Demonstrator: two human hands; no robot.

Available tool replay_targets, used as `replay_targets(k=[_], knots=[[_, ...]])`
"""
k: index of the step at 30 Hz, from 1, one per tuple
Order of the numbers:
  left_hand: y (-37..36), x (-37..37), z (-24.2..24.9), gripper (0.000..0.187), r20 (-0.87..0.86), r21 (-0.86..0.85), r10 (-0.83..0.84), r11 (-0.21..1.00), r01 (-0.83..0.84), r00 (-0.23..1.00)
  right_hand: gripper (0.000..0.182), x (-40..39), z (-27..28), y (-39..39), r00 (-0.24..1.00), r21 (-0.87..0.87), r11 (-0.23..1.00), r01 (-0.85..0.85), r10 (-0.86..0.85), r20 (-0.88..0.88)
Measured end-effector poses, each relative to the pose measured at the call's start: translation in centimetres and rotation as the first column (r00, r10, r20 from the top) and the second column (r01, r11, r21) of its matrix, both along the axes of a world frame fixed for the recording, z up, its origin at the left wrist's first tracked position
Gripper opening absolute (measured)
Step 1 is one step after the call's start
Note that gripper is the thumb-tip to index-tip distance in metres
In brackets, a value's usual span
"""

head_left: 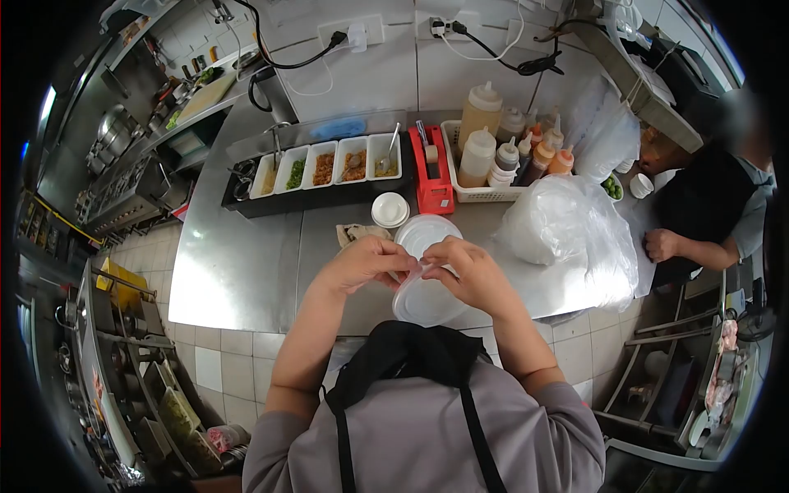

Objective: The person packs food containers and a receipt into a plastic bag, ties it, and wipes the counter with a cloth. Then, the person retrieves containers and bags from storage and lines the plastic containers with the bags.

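Note:
My left hand (371, 263) and my right hand (470, 269) meet in front of my chest, fingertips pinched together on the edge of a clear round plastic lid (426, 300). The lid is tilted over the steel counter's front edge. Just beyond my fingers lies another translucent round lid or container (427, 232) on the counter, partly covered by my hands. A small stack of white dishes (390, 209) and a folded beige cloth (362, 235) are close to my left hand.
On the steel counter (238, 275), white trays of toppings (325, 168) stand at the back. A red tape dispenser (433, 177), a basket of sauce bottles (493, 194) and plastic bags (559, 230) are rightward. Another person (699, 214) stands at the right end.

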State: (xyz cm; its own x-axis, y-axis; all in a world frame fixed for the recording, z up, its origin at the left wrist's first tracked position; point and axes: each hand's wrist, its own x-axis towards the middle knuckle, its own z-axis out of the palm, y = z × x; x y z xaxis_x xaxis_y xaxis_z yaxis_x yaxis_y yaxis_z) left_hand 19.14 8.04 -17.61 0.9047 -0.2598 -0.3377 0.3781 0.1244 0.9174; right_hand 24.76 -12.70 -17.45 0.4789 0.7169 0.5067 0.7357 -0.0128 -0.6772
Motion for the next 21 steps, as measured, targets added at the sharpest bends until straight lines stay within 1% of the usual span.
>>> replay_targets(k=[2, 3, 5, 6, 8, 11, 14, 17, 20, 21], knots=[[-0.1, 0.0, 0.6, 0.016, -0.02, 0.03, 0.001, 1.0, 0.0, 1.0, 0.026, 0.0, -0.1, 0.1, 1.0, -0.022, 1.0, 0.006, -0.006, 0.002], [-0.1, 0.0, 0.7, 0.018, -0.013, 0.057, -0.01, 0.998, 0.011, 1.0, 0.026, -0.1, -0.1, 0.2, 1.0, -0.033, 0.999, 0.01, -0.009, 0.004], [-0.1, 0.0, 0.8, 0.021, -0.001, 0.111, -0.031, 0.993, 0.031, 1.0, 0.026, -0.2, 0.2, 0.3, 0.998, -0.043, 0.998, 0.037, -0.035, 0.06], [-0.1, -0.1, 0.9, 0.021, 0.019, 0.148, -0.023, 0.989, 0.02, 1.0, 0.025, -0.2, 0.3, 0.4, 0.995, -0.047, 0.998, 0.052, -0.047, 0.087], [-0.3, -0.4, 1.2, 0.022, 0.059, 0.22, -0.008, 0.975, -0.005, 0.998, 0.025, -0.4, 0.3, 0.7, 0.995, -0.048, 0.997, 0.061, -0.057, 0.079], [-0.4, -1.0, 1.2, 0.023, 0.125, 0.24, 0.016, 0.97, -0.046, 0.992, 0.024, -0.5, 0.1, 1.1, 0.995, -0.057, 0.996, 0.071, -0.067, 0.068], [-0.3, -1.4, 1.1, 0.022, 0.139, 0.249, 0.052, 0.965, -0.086, 0.989, 0.024, -0.6, 0.1, 1.5, 0.995, -0.064, 0.995, 0.074, -0.069, 0.074], [-0.2, -1.9, 1.3, 0.02, 0.171, 0.326, 0.071, 0.937, -0.124, 0.983, 0.023, -0.9, 0.1, 2.0, 0.995, -0.068, 0.995, 0.073, -0.069, 0.067], [-0.2, -2.4, 1.7, 0.019, 0.227, 0.442, 0.073, 0.881, -0.17, 0.971, 0.024, -1.1, 0.0, 2.6, 0.995, -0.055, 0.995, 0.078, -0.074, 0.07], [0.0, -2.5, 1.7, 0.018, 0.229, 0.421, 0.076, 0.891, -0.169, 0.97, 0.024, -1.1, -0.1, 2.8, 0.994, -0.048, 0.996, 0.08, -0.076, 0.074]])
